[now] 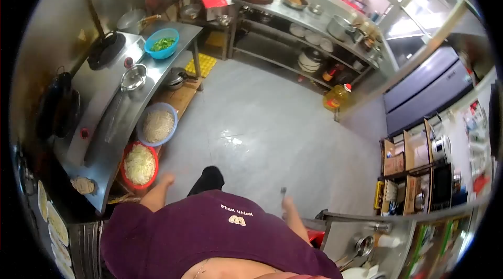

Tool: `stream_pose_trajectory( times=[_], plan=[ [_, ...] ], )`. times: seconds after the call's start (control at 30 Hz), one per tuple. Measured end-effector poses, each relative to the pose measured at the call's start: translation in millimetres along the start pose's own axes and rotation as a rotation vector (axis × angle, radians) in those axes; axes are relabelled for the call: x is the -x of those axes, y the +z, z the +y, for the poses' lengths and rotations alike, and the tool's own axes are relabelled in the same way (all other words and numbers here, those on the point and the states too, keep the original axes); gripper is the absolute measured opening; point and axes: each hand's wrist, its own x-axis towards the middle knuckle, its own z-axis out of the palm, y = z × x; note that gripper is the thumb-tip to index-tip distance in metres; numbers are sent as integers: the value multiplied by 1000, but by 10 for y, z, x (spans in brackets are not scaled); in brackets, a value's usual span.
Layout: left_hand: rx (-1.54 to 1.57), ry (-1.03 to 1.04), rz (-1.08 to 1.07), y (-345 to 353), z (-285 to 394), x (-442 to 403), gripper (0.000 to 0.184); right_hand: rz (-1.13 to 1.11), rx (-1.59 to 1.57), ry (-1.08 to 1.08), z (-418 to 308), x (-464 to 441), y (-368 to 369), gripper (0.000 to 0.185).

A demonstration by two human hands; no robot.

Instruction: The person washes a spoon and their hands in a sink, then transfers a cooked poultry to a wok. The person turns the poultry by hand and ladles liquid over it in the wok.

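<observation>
My left hand [167, 179] hangs beside the low wooden shelf, its small, blurred fingers looking curled in, with nothing visible in them. Closest to it is a red basin [125, 173] of pale shredded vegetable [139, 164]. Behind that basin, a blue-grey basin [175, 131] holds whitish strands [158, 126]. On the other side of my body, my right hand [287, 204] is closed around a slim object with a dark rounded tip [283, 190]. The rest of that object is hidden, so its kind is unclear. One dark shoe [207, 180] shows ahead of my purple shirt.
Along the left runs a steel stove counter [99, 145] with a strainer [134, 77] and a turquoise basin [177, 48] of greens. Shelves [272, 51] with pots line the back, near an oil jug [337, 97]. At right stand a fridge [429, 85] and a rack [406, 174]. Grey floor [251, 122] lies ahead.
</observation>
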Motion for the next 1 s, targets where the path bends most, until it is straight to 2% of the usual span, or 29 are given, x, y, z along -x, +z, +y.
stream_pose_trajectory(
  times=[0.03, 0.1, 0.17, 0.27, 0.3, 0.33, 0.4, 0.5, 0.53, 0.57, 0.6, 0.63, 0.67, 0.7, 0.73, 0.83, 0.9, 0.93, 0.97, 1.0],
  plan=[
    [21, -105, -25, -112, -78, -8, 25, 103, -92, -26, -141, -572, -256, 17],
    [7, -238, -12, -9, -461, -208, 26, 34, -818, 91, -987, -1132, -1255, 13],
    [-11, -373, -79, -30, -438, -212, 26, -121, -1190, 112, -1569, -1579, -2103, 12],
    [-16, -399, -171, -100, 25, -536, 27, -329, -1729, 225, -1729, -2269, -2403, 11],
    [-21, -355, -174, -175, 324, -748, 27, -91, -1136, -16, -924, -3198, -1496, 10],
    [-23, -300, -172, -279, 691, -985, 27, 199, -487, -70, -233, -4040, -710, 10],
    [-3, -131, -106, -488, 1506, -1633, 27, 305, -620, 296, -922, -3516, -1442, 6],
    [216, 59, 59, -1084, 3177, -2252, 28, -89, -1216, 641, -1574, -3577, -2260, 7],
    [305, 84, 120, -1313, 3783, -2279, 28, -144, -1303, 630, -1752, -3765, -2405, 9],
    [395, 225, 143, -1291, 3980, -2783, 22, -197, -1395, 616, -1909, -3996, -2545, 11],
    [361, 352, 161, -1516, 4417, -2801, 24, -248, -1487, 597, -2067, -4274, -2658, 14],
    [332, 481, 180, -1743, 4938, -2777, 27, -200, -1498, 578, -2356, -4539, -2777, 14],
    [309, 463, 207, -1859, 5210, -3043, 27, -150, -1501, 558, -2656, -4825, -2946, 16],
    [287, 434, 229, -1922, 5420, -3268, 27, -162, -1526, 536, -2842, -5276, -2962, 17],
    [263, 393, 242, -1876, 5500, -3369, 27, -237, -1601, 320, -3021, -5592, -3034, 19],
    [270, 185, 271, -1853, 5703, -3423, 29, -333, -1556, 283, -4038, -6280, -3772, 12],
    [155, -5, 316, -1607, 5619, -3379, 30, -410, -1515, 113, -4602, -6810, -4107, 10],
    [-117, 181, 203, -1137, 4930, -3920, 30, -448, -1488, 72, -4865, -7089, -4250, 9],
    [-20, -43, 97, -1224, 5169, -3566, 29, -483, -1469, 26, -5152, -7391, -4364, 8],
    [29, -51, 91, -1224, 5147, -3392, 28, -499, -1459, 1, -5431, -7614, -4468, 8]
  ],
)
